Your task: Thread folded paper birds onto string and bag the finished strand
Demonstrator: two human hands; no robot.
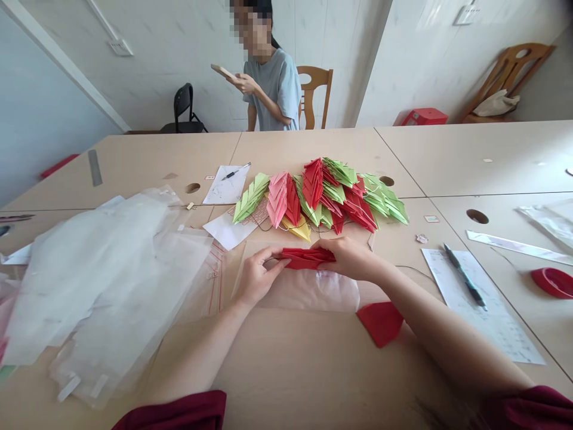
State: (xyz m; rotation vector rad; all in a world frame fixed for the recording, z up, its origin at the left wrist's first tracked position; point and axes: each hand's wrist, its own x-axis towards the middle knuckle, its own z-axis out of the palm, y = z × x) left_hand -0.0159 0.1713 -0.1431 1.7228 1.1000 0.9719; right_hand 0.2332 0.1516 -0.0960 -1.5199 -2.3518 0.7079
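Both my hands grip a folded red paper piece (pixel 307 258) over a clear plastic bag (pixel 308 289) on the table. My left hand (pixel 257 276) pinches its left end, fingers closed. My right hand (pixel 347 257) holds its right end, fingers curled over it. Just beyond lies a heap of folded paper leaves (pixel 322 194) in green, red, pink and yellow. A flat red paper sheet (pixel 380 322) lies under my right forearm.
A stack of clear plastic bags (pixel 102 286) covers the left of the table. A printed sheet with a pen (pixel 465 283) lies at right, a red lid (pixel 553 282) further right. Another sheet with a pen (pixel 226 185) lies at the back. A person in a grey shirt (pixel 273 89) stands behind the table holding a phone.
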